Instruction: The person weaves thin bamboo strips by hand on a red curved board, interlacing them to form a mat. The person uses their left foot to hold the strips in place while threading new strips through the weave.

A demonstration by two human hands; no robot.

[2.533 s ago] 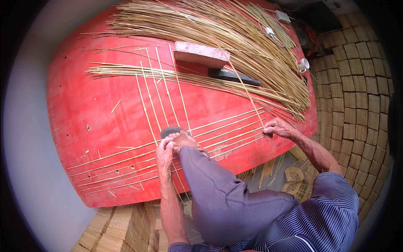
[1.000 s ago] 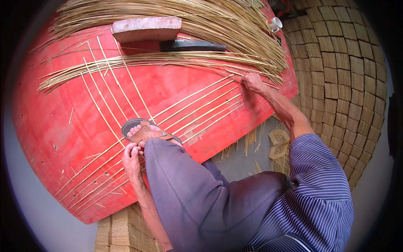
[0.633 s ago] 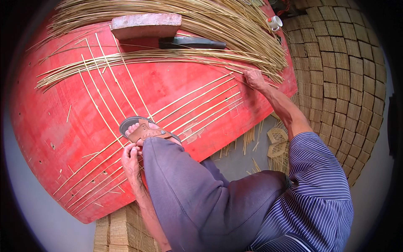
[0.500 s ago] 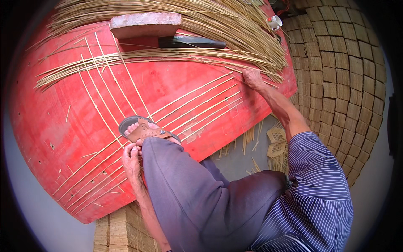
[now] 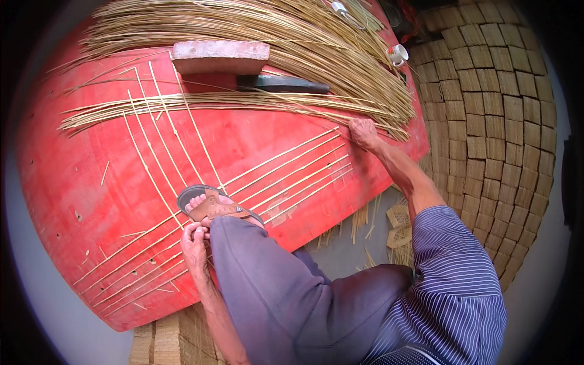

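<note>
The bench (image 5: 67, 201), red and scuffed, fills the left and centre of the frame. Straw-coloured blocks (image 5: 493, 128) stand packed in rows along the right. A large bundle of strips (image 5: 243, 27) lies across the top of the bench. Below it, a thinner sheaf of strips (image 5: 213, 101) runs from upper left to right of centre, dipping toward its right end. Spaced strips (image 5: 280, 157) slant from lower left up to right of centre; crossing strips (image 5: 176, 131) run down to meet them near a sandalled foot (image 5: 214, 208), which is planted on the bench.

A pinkish brick (image 5: 220, 58) and, just beside it, a dark elongated tool (image 5: 283, 84) sit between bundle and sheaf.

The right hand (image 5: 364, 133) is nearer the sheaf: its fingers are curled at the right end, with the sheaf's length extending leftward from them. Whether they grip a strip cannot be determined. The left hand (image 5: 193, 243), well apart at lower left of centre, has its fingertips drawn together beside the foot, at the crossing strips' lower ends; any grasp cannot be confirmed.

A white mug (image 5: 398, 56) is noted at upper right.
</note>
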